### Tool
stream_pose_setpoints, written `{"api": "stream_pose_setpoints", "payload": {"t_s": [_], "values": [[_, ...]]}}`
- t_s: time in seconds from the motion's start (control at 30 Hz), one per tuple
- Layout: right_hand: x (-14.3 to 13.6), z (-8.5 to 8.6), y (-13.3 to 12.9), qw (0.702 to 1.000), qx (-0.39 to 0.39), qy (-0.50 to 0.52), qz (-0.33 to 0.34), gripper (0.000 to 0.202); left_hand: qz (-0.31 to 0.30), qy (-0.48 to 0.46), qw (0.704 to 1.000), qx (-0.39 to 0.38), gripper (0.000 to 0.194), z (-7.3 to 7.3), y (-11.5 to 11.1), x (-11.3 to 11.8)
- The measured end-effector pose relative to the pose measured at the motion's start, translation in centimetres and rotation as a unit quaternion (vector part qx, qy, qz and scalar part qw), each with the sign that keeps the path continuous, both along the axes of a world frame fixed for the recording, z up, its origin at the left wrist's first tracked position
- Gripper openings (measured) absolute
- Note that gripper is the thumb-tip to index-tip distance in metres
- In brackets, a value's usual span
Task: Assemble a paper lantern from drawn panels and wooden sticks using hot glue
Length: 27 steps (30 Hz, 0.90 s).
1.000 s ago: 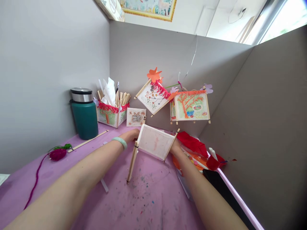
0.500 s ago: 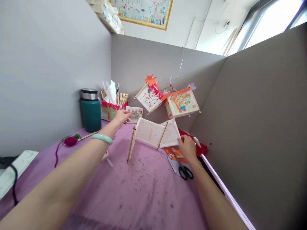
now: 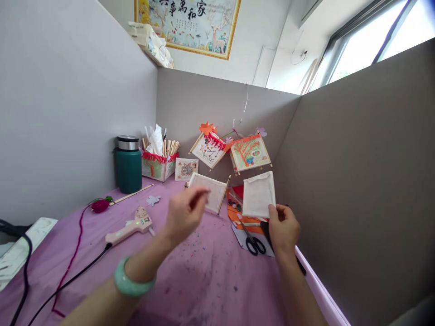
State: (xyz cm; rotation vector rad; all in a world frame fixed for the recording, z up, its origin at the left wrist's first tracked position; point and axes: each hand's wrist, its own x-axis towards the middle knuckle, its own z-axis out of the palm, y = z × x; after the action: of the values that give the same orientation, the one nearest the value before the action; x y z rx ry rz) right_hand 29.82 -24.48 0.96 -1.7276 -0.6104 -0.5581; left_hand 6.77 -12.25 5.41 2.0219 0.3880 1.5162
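Observation:
My right hand point(image 3: 284, 226) pinches the lower right corner of a white fabric panel point(image 3: 258, 194), held upright above the table. My left hand point(image 3: 186, 210), with a jade-green bangle on the wrist, is raised and somewhat blurred, its fingers curled in. Whether anything is between those fingers is hidden. Behind the left hand stands a white cloth-covered stick frame point(image 3: 212, 199), partly covered by it. Scissors point(image 3: 255, 245) with black handles lie on orange and white paper point(image 3: 237, 213) under the white panel. A pink glue gun point(image 3: 131, 227) rests left of my left hand.
A teal flask point(image 3: 128, 170) stands at the left, beside a decorated box point(image 3: 158, 165) of sticks. A butterfly card point(image 3: 186, 169) leans behind. Drawn lantern panels point(image 3: 251, 154) hang at the back. Dark red yarn point(image 3: 101, 206) and cords cross the left. Grey partitions point(image 3: 356, 181) enclose the purple-covered table.
My left hand has come back toward me from near the box, its fingers now curled. The right hand's panel has moved right, apart from the stick frame. The view has shifted, showing the glue gun.

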Motion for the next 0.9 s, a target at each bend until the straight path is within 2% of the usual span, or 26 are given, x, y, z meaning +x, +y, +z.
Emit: {"api": "stream_pose_setpoints", "payload": {"t_s": [0.07, 0.13, 0.17, 0.23, 0.3, 0.33, 0.4, 0.47, 0.5, 0.53, 0.57, 0.63, 0.7, 0.77, 0.83, 0.9], "values": [[-4.2, -0.4, -0.2, 0.994, 0.029, -0.103, -0.031, 0.021, -0.125, 0.083, 0.987, -0.066, 0.026, -1.1, -2.4, 0.8], [-7.9, -1.8, 0.3, 0.970, 0.004, -0.237, 0.043, 0.013, -0.216, 0.108, 0.959, -0.149, 0.041, -2.4, -3.6, 1.8], [-9.2, -2.7, 0.6, 0.950, -0.019, -0.298, 0.093, 0.014, -0.241, 0.107, 0.947, -0.183, 0.042, -3.1, -3.7, 2.2], [-10.8, -4.3, 1.2, 0.919, -0.050, -0.359, 0.158, 0.024, -0.220, 0.080, 0.939, -0.252, 0.035, -4.5, -3.3, 2.9], [-11.0, -4.8, 1.4, 0.906, -0.066, -0.362, 0.208, 0.026, -0.226, 0.055, 0.917, -0.325, 0.033, -5.6, -2.3, 3.0], [-10.6, -4.6, 1.3, 0.910, -0.061, -0.348, 0.218, 0.023, -0.246, 0.047, 0.900, -0.357, 0.035, -6.0, -1.7, 2.9], [-9.1, -3.2, 0.9, 0.937, -0.024, -0.288, 0.195, 0.017, -0.295, 0.045, 0.868, -0.396, 0.039, -6.3, -0.8, 2.5], [-6.9, -1.2, 0.4, 0.975, 0.010, -0.178, 0.132, 0.020, -0.310, 0.060, 0.858, -0.406, 0.042, -6.2, -0.2, 2.2], [-5.8, -0.2, 0.3, 0.986, 0.004, -0.124, 0.115, 0.027, -0.308, 0.071, 0.859, -0.402, 0.042, -6.0, 0.0, 2.1], [-4.6, 0.7, 0.3, 0.989, -0.006, -0.074, 0.130, 0.032, -0.305, 0.084, 0.863, -0.393, 0.042, -5.9, 0.1, 2.1], [-3.6, 1.2, 0.3, 0.982, -0.028, -0.020, 0.187, 0.035, -0.300, 0.096, 0.869, -0.381, 0.041, -5.8, 0.3, 2.1], [-2.1, 1.4, 0.8, 0.941, -0.071, 0.074, 0.322, 0.037, -0.272, 0.125, 0.892, -0.338, 0.037, -5.7, 0.7, 2.2], [-1.2, 0.2, 1.5, 0.913, -0.070, 0.120, 0.383, 0.036, -0.202, 0.165, 0.924, -0.280, 0.032, -6.1, 1.4, 2.3], [-1.0, -1.7, 2.4, 0.911, -0.038, 0.149, 0.383, 0.035, -0.119, 0.207, 0.943, -0.230, 0.028, -6.8, 2.0, 2.2], [-1.1, -3.5, 3.2, 0.917, -0.030, 0.160, 0.365, 0.035, -0.061, 0.239, 0.946, -0.209, 0.025, -7.5, 2.5, 2.0], [-1.3, -4.7, 3.7, 0.919, -0.040, 0.170, 0.354, 0.034, -0.038, 0.265, 0.942, -0.204, 0.020, -8.1, 2.6, 1.8]]}}
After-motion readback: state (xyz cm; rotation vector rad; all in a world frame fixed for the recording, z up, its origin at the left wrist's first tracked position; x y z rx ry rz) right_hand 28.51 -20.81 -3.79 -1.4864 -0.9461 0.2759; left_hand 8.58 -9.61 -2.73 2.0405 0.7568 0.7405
